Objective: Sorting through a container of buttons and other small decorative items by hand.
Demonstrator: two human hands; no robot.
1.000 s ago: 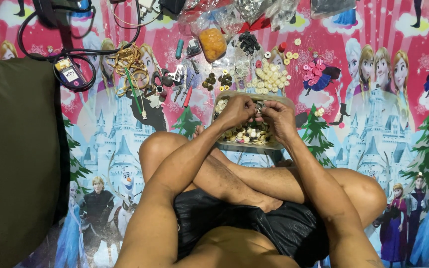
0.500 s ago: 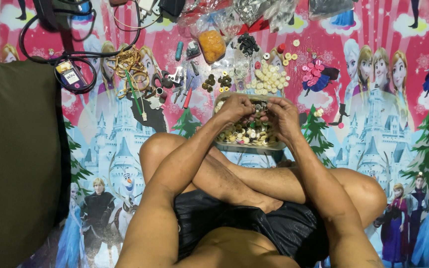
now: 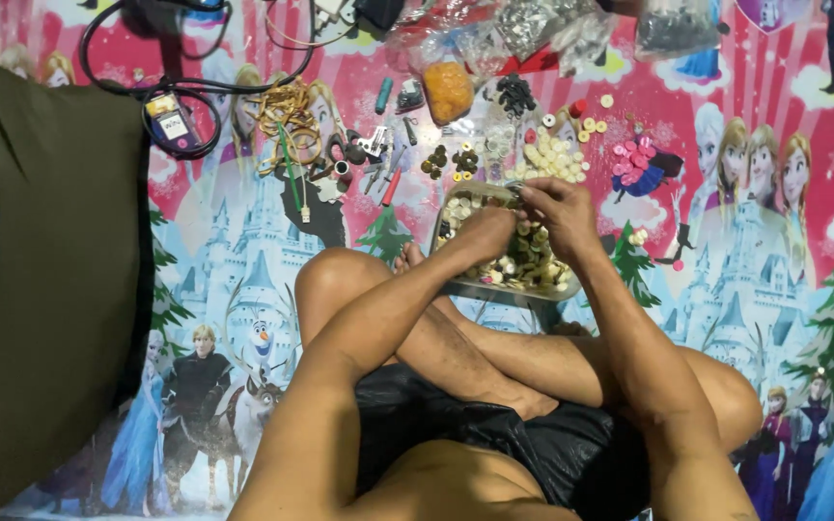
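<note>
I sit cross-legged on a colourful cartoon-print mat [image 3: 243,289]. A shallow metal tray [image 3: 456,207] full of several small round pieces rests in front of my shins. My left hand [image 3: 487,232] is curled over the tray's middle, fingers down among the pieces. My right hand [image 3: 557,207] hovers over the tray's far side, its fingertips pinched on a small thin piece [image 3: 516,188] at the far rim. The two hands nearly touch. What the left fingers hold is hidden.
Beyond the tray lie piles of cream buttons [image 3: 552,154], pink pieces [image 3: 639,159], dark beads [image 3: 514,95], a bag of orange beads [image 3: 448,89], small tools [image 3: 378,150], rubber bands [image 3: 287,111] and black cables [image 3: 176,87]. A dark green cushion [image 3: 41,289] fills the left.
Both hands have come down from above the tray onto its contents and spread slightly apart; the right hand now pinches something at the far rim.
</note>
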